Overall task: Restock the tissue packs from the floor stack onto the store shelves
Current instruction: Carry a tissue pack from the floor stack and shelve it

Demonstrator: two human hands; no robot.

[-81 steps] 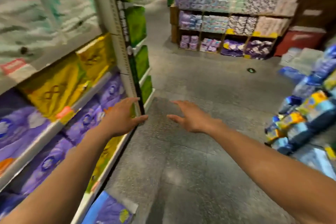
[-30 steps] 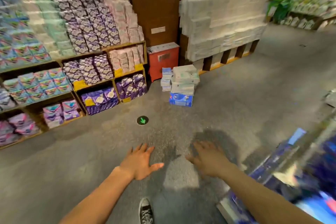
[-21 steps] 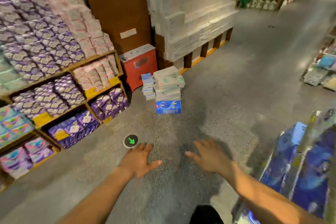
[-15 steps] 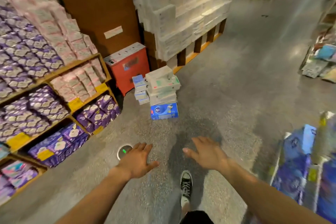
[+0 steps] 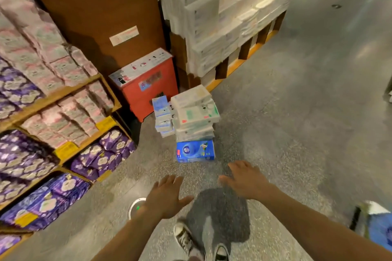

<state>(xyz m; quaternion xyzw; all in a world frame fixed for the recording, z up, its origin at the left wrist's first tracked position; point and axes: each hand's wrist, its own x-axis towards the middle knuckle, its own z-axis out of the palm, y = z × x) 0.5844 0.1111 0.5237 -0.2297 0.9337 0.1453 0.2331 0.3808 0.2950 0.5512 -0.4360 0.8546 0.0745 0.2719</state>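
Observation:
A floor stack of tissue packs [image 5: 194, 118] stands on the grey floor ahead of me: several whitish packs on top of a blue pack [image 5: 195, 151], with a smaller pile of pale blue packs [image 5: 162, 116] leaning at its left. My left hand [image 5: 166, 196] and my right hand [image 5: 247, 180] are stretched forward, palms down, fingers spread, both holding nothing. They hover short of the stack, a little below the blue pack in the view. Wooden shelves [image 5: 63, 91] with pink and purple packs fill the left side.
A red box [image 5: 148, 85] stands behind the stack against a brown pillar [image 5: 95, 6]. A pallet of white packs [image 5: 229, 12] rises at the back right. A round floor marker [image 5: 135, 207] lies by my left wrist. My shoes [image 5: 186, 239] show below.
I have turned away from the shelf aisle and walked toward the floor stack, which has grown larger and nearer. Both hands stay open and held out in front.

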